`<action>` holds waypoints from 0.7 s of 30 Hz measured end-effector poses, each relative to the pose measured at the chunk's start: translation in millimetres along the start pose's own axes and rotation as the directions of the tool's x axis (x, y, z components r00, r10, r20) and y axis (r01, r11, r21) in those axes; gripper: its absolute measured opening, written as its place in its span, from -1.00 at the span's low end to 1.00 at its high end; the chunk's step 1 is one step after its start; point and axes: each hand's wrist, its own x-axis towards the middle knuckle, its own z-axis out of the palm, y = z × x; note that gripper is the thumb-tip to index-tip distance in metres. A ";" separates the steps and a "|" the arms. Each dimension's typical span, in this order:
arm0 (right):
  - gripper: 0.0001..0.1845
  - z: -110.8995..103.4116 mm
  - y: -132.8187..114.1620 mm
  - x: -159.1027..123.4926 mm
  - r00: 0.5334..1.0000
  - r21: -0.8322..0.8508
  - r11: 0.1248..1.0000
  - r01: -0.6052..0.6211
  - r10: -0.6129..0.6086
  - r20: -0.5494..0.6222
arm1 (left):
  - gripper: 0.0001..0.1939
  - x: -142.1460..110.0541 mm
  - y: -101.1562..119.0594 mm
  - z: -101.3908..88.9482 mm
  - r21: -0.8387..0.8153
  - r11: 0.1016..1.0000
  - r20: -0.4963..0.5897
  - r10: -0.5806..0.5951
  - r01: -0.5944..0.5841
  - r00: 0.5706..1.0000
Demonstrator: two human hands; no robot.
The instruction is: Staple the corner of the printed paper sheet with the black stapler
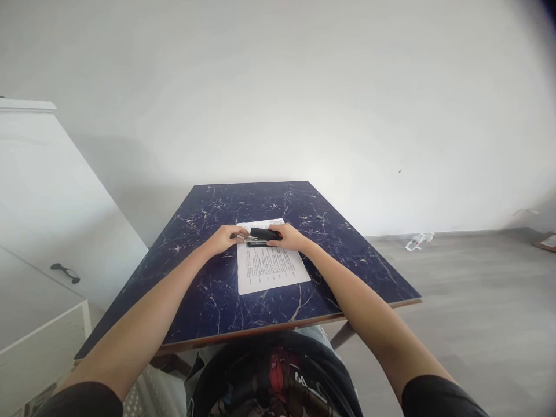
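A black stapler point(264, 234) is held over the printed sheets of paper point(273, 269), with its top arm lifted away from the metal strip below. My right hand point(287, 236) grips its right end, fingers wrapped around it. At the other end, my left hand point(226, 238) has its fingers closed together on the metal strip. Whether a small item is also between those left fingertips cannot be made out. The paper lies on the dark blue marbled table point(208, 313), its upper part partly covered by the stapler and both hands.
A white cabinet point(52, 191) with a dark handle point(65, 272) stands to the left. The pale wall point(278, 92) rises behind the table. On the grey floor to the right lie a crumpled clear plastic item point(417, 241) and a piece of cardboard point(545, 242).
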 end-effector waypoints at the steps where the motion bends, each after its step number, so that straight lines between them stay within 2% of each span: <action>1: -0.72 0.5 0.2 0.1 1.000 0.002 1.000 -0.005 0.005 -0.004 | -0.78 2.8 4.0 6.1 0.019 1.000 -0.009 0.018 -0.018 1.000; 7: -0.73 2.2 0.7 1.0 0.999 0.004 0.999 -0.040 0.040 -0.026 | -0.80 12.1 8.1 27.0 0.007 1.000 -0.120 0.016 -0.015 0.993; 11: -0.76 3.1 -0.6 1.3 0.999 0.015 0.999 -0.038 0.039 -0.028 | -0.86 14.5 5.4 30.9 0.015 1.000 -0.126 0.026 -0.024 0.992; 18: -0.68 4.1 -1.0 -2.0 1.000 0.043 0.999 -0.004 0.005 -0.022 | -0.85 13.3 2.5 20.6 0.156 0.987 -0.091 0.057 -0.042 0.994; 21: -0.64 1.4 0.2 -4.1 1.000 0.053 0.999 0.004 -0.006 0.024 | -0.81 8.1 -4.7 12.0 0.355 0.932 -0.193 0.001 0.069 0.981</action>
